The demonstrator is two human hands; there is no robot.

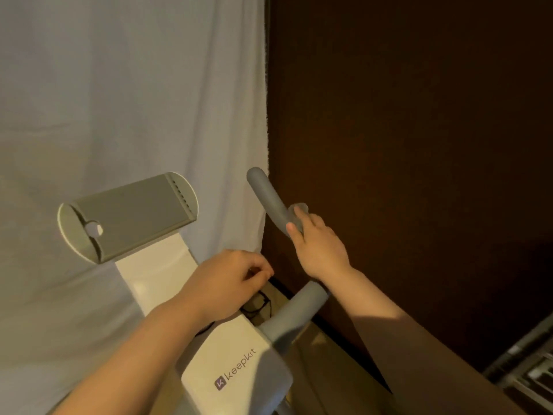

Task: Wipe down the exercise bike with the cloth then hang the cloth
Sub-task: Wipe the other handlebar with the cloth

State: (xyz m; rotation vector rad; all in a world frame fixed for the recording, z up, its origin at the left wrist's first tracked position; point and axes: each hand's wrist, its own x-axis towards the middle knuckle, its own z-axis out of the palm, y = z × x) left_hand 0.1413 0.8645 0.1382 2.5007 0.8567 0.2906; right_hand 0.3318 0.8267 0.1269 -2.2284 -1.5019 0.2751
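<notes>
Cloth (299, 208): a small pale wad, only a sliver showing past my fingertips at about 1 o'clock from the frame's centre; it lies against the right handlebar, trapped between my fingers and the grey foam.
Right hand (318, 244): my fingers are curled round the handlebar with the cloth pinched under them, thumb on the near side of the bar.
Right handlebar (267, 196): a grey foam tube rising toward 11 o'clock from my hand to its rounded tip; the lower run of the same bar drops toward 7 o'clock beneath my wrist.
Left hand (227, 283): fingers curled in loosely, thumb and forefinger tips close together; whether they pinch anything I cannot tell. It hovers over the bike's stem at 6 o'clock from centre.
Exercise bike (233, 363): white frame with a "keepkit" mark, its console tray (128, 217) at 9 o'clock, tilted.
Eyeglasses (257, 305): dark frames resting just below my left hand.
Backdrop: white sheet (119, 100) at 10 o'clock, dark wall at 2 o'clock.
Step in hand: wiping, as I judge it; hanging is not yet begun.
Next move: I judge it calls for sliding the wrapped cloth along the foam toward the tip, grip firm enough to keep the wad from slipping out.
</notes>
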